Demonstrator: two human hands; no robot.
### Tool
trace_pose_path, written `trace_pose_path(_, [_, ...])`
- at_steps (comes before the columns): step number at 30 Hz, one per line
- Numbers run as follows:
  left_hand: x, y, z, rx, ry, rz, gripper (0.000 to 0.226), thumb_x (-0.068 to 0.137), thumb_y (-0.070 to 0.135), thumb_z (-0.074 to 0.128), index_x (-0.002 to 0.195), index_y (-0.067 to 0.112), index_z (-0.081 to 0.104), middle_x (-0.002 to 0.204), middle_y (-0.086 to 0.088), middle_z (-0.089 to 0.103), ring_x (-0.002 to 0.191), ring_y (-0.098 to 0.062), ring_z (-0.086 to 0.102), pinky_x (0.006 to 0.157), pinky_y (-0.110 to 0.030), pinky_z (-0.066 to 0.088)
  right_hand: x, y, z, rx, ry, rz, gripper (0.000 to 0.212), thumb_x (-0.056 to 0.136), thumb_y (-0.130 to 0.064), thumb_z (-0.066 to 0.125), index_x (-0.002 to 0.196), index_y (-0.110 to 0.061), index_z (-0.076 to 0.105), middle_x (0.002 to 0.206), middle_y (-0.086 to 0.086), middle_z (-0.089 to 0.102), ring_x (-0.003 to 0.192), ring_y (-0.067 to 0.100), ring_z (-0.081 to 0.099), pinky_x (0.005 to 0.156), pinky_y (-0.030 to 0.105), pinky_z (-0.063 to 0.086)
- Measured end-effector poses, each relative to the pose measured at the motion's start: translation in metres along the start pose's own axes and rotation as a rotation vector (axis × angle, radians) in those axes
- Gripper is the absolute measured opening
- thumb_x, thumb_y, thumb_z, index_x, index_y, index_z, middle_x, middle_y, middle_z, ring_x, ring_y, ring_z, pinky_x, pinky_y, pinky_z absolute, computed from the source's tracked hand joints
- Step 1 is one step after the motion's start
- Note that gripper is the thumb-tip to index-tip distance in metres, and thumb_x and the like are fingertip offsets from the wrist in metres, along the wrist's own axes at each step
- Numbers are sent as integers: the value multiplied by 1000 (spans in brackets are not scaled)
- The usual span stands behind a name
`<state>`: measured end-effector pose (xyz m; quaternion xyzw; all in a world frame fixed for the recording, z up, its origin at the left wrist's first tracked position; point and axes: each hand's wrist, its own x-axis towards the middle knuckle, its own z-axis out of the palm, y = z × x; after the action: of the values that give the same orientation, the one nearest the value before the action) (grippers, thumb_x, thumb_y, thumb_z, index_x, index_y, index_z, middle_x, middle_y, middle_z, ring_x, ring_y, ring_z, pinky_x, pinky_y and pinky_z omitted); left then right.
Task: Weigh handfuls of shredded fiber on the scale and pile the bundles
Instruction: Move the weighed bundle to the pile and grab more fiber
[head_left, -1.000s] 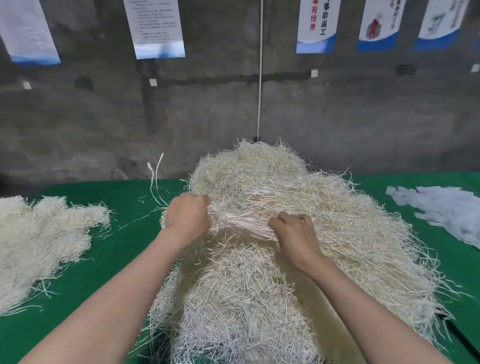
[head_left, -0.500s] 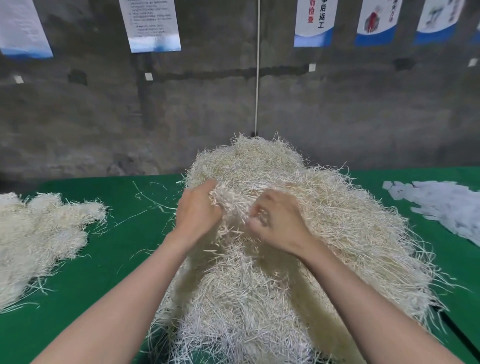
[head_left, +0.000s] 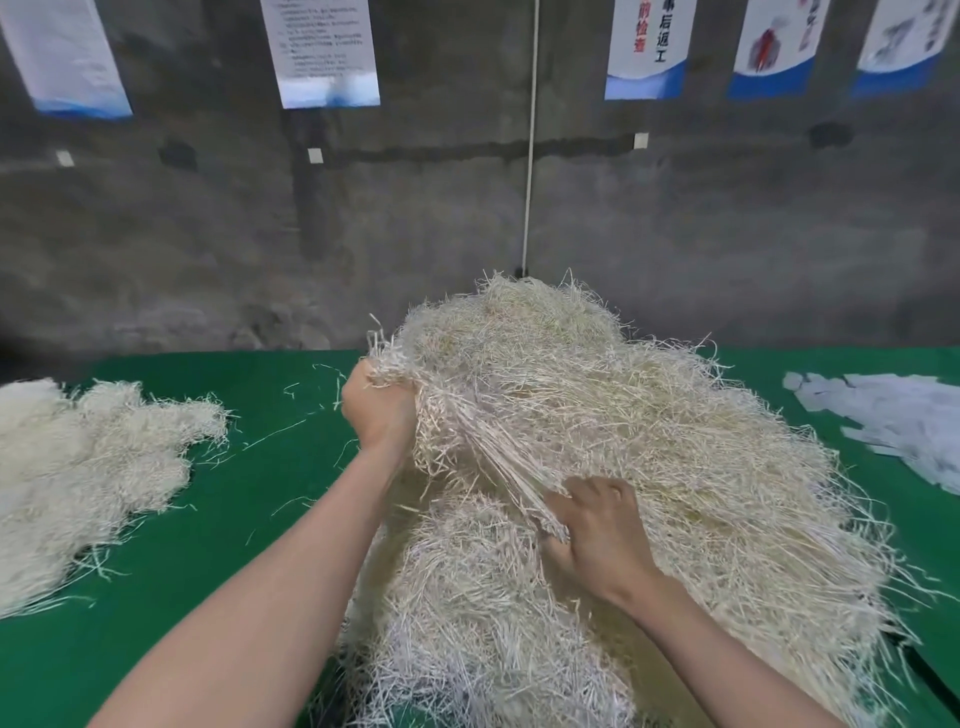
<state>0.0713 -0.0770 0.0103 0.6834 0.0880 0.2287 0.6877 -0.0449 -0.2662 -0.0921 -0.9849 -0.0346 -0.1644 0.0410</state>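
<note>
Handful gathered, not yet weighed

Your left hand (head_left: 379, 410) and right hand (head_left: 597, 525) both clutch strands from the big fiber heap (head_left: 649, 441); finished bundles (head_left: 88, 467) lie leftward, no scale visible.

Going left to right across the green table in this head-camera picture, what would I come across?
A small pile of shredded fiber → left hand → right hand → white paper slips. Both hands grip a bundle of strands from the big heap, which spans them, so it has no clear place.
</note>
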Motion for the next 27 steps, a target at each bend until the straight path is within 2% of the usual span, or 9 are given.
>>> trace_pose_path(3, [16,-7,-8,-62,165,-107,27,83,-11,52,75,14,56,70,5,56,66,-15,54,46,-20,43,-10,16,1,-19,-35,38,48,84,-53,51,128,-35,53,139,0,48,132,19,38,113,49,13])
trace_pose_path(5, [26,-8,-15,-93,229,-143,26,81,-11,51,76,14,54,78,0,58,73,-20,55,57,-28,48,-16,24,3,-15,-77,92,52,85,-60,47,132,-37,48,147,-2,37,138,17,28,114,48,8])
trace_pose_path(10, [11,-5,-9,-59,100,-167,27,80,-6,51,71,19,53,68,3,56,58,-12,46,50,-20,35,2,18,-21,272,-94,66,58,77,-64,57,129,-42,45,148,-11,25,140,14,17,115,39,1])
trace_pose_path(15, [3,7,-15,-80,-43,-171,26,83,-5,46,73,19,48,63,2,47,48,-10,33,44,-18,29,20,-3,-70,633,309,60,68,60,-69,50,120,-41,39,141,-16,26,130,1,18,112,38,10])
trace_pose_path(18, [-11,21,-16,-120,-169,-182,22,82,-7,48,78,14,51,45,7,43,39,-7,32,33,-13,24,40,-26,-81,684,176,68,120,51,-78,63,145,-43,-2,154,-17,0,142,10,1,113,42,1])
trace_pose_path(20, [-21,34,-18,-153,-316,-206,13,82,-2,57,80,11,56,44,8,49,37,-6,39,39,-15,31,56,-44,-78,733,-48,74,128,58,-59,76,144,-43,-17,152,-18,2,139,10,15,113,39,10])
trace_pose_path(23, [-23,47,-24,-344,-515,-276,31,89,12,55,58,13,60,55,-1,50,42,-13,48,46,-21,46,76,-55,-51,633,-136,140,67,85,-15,64,144,-15,32,122,1,53,84,10,59,82,29,55])
trace_pose_path(25, [-24,46,-27,-521,-607,-347,48,95,17,48,48,16,59,51,-1,56,41,-15,55,47,-26,53,81,-54,-34,522,-83,184,19,93,-14,52,105,-2,60,90,5,61,72,18,59,64,27,53])
trace_pose_path(27, [-29,36,-27,-578,-652,-449,45,96,27,46,60,18,72,54,-6,65,44,-20,62,49,-32,55,80,-54,-22,530,-85,185,16,92,-15,53,85,-6,65,83,5,61,83,24,61,73,31,52])
